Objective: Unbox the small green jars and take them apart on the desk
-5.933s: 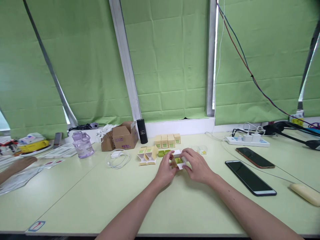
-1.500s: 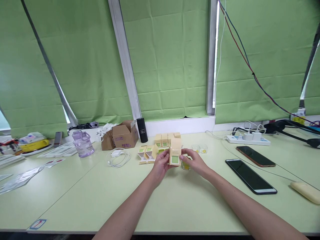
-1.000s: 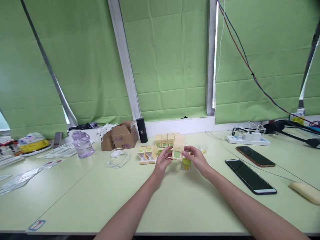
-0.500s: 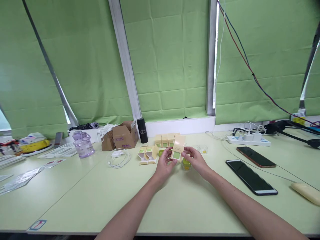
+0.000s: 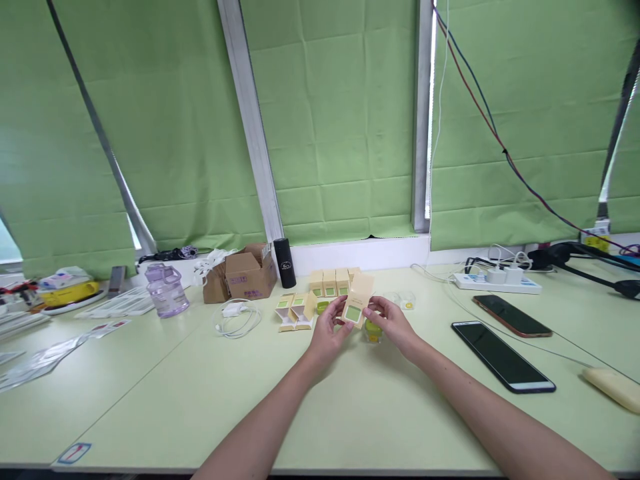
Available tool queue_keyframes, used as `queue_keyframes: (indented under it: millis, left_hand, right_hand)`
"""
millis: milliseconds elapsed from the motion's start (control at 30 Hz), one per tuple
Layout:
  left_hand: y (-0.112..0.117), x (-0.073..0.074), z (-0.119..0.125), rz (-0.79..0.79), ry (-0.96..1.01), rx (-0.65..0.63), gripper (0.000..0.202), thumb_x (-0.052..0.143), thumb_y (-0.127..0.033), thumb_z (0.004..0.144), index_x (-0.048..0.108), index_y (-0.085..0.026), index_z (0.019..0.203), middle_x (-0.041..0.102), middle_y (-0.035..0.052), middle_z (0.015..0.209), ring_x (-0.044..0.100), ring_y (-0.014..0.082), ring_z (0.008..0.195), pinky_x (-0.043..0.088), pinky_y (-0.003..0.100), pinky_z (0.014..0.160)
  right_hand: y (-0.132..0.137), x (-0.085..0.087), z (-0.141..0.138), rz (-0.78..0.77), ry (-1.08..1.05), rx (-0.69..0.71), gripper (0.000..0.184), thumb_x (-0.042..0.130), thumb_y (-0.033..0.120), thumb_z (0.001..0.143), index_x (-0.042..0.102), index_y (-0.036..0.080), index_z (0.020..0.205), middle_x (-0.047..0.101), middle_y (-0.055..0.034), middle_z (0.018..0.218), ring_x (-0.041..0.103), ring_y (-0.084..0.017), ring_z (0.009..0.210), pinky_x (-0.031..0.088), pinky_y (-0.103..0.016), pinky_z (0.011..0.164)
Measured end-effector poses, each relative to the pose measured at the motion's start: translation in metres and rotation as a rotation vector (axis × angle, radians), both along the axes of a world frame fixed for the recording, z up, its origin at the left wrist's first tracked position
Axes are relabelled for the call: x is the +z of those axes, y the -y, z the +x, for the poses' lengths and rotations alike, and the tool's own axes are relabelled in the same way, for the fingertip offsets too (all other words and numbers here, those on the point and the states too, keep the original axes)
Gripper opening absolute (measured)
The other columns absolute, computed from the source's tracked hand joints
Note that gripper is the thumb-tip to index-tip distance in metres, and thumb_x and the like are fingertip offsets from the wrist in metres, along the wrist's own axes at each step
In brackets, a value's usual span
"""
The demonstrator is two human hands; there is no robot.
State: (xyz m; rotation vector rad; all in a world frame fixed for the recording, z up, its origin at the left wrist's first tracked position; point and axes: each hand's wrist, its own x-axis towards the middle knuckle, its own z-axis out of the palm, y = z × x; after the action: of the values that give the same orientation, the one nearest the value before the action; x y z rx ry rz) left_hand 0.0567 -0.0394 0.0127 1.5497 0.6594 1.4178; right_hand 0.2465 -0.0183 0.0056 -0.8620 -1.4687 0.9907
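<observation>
Left hand (image 5: 329,331), right hand (image 5: 392,321) both gripping tilted carton (image 5: 354,312). Jar (image 5: 373,331) just right of carton; open boxes (image 5: 300,311) left.

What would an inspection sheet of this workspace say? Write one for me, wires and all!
Surface: pale table, with a sticker near its front left.
Things in use: small carton, tilted; green-and-clear container on the table; opened cartons; row of cartons behind.
Clutter: purple bottle, cardboard box, two phones.
Hands: left hand and right hand both hold the small carton.
Cables: coiled white charger; red and blue cables hang at the right.
Surroundings: green blinds behind.
</observation>
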Motion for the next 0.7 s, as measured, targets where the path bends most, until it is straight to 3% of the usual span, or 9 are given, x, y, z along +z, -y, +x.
queue_keyframes:
  millis: [267,567,700]
  left_hand:
    - [-0.0024,-0.0010,-0.0024,0.027,-0.051,-0.008,0.066,0.085,-0.034,0.078,0.059,-0.020,0.138,0.063,0.0160,0.139,0.058,0.0331,0.129,0.044,0.044,0.108]
    - [-0.0029,-0.0024,-0.0019,0.007,-0.021,-0.038,0.078,0.084,-0.015,0.064,0.062,-0.023,0.137,0.063,0.0120,0.142,0.055,0.0355,0.133,0.042,0.044,0.109]
    - [-0.0008,-0.0003,-0.0007,0.008,-0.046,-0.012,0.076,0.081,-0.016,0.065,0.061,-0.024,0.138,0.062,0.0118,0.142,0.055,0.0358,0.132,0.042,0.044,0.108]
  right_hand:
    - [0.0017,0.0009,0.0004,-0.028,-0.024,0.030,0.062,0.075,0.068,0.074,0.067,0.020,0.111,0.076,-0.0136,0.108,0.070,-0.032,0.110,0.055,-0.045,0.092]
    - [0.0067,0.0060,0.0017,-0.111,-0.146,0.062,0.061,0.078,0.066,0.072,0.069,0.021,0.112,0.079,-0.0120,0.105,0.072,-0.033,0.107,0.054,-0.047,0.097]
    - [0.0083,0.0073,0.0007,-0.117,-0.174,0.084,0.062,0.079,0.065,0.071,0.068,0.021,0.112,0.079,-0.0118,0.102,0.073,-0.033,0.105,0.052,-0.048,0.099]
